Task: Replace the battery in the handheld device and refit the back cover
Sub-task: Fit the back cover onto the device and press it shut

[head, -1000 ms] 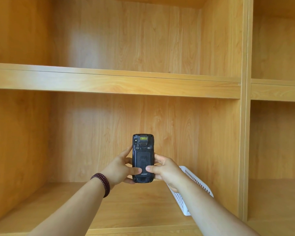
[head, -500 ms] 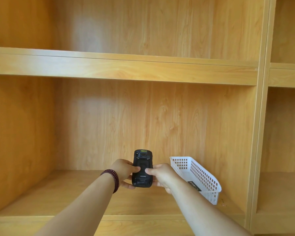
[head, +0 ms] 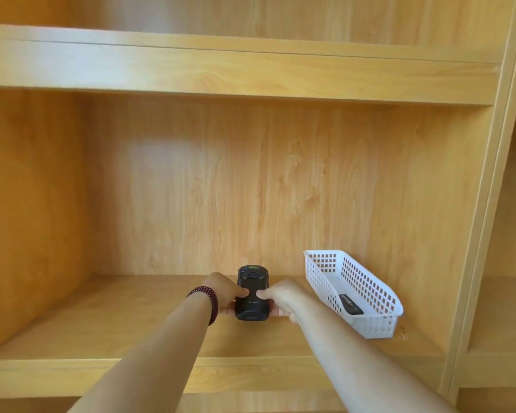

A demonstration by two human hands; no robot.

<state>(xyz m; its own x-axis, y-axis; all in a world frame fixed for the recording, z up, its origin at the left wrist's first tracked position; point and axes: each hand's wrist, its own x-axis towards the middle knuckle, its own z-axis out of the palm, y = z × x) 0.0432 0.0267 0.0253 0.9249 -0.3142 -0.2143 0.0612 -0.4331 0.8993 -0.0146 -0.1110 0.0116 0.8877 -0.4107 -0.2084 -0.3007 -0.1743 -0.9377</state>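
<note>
A black handheld device point(head: 252, 308) lies back side up, low over the wooden shelf board point(head: 116, 317); I cannot tell whether it touches the board. Its back cover is on, with a small logo near the lower end. My left hand point(head: 224, 289) grips its left edge, thumb pressed on the back. My right hand point(head: 282, 296) holds the right edge, its thumb meeting the other thumb at the middle. A dark red bead bracelet point(head: 204, 302) circles my left wrist.
A white perforated plastic basket point(head: 370, 293) sits on the shelf to the right of the device, with a black flat battery-like item point(head: 350, 305) inside near its front end. A shelf board spans above, and a vertical wooden divider point(head: 474, 234) stands to the right.
Both hands have lowered the device from upright in front of the back panel down to the shelf board. The view has tilted down, and the basket now shows fully.
</note>
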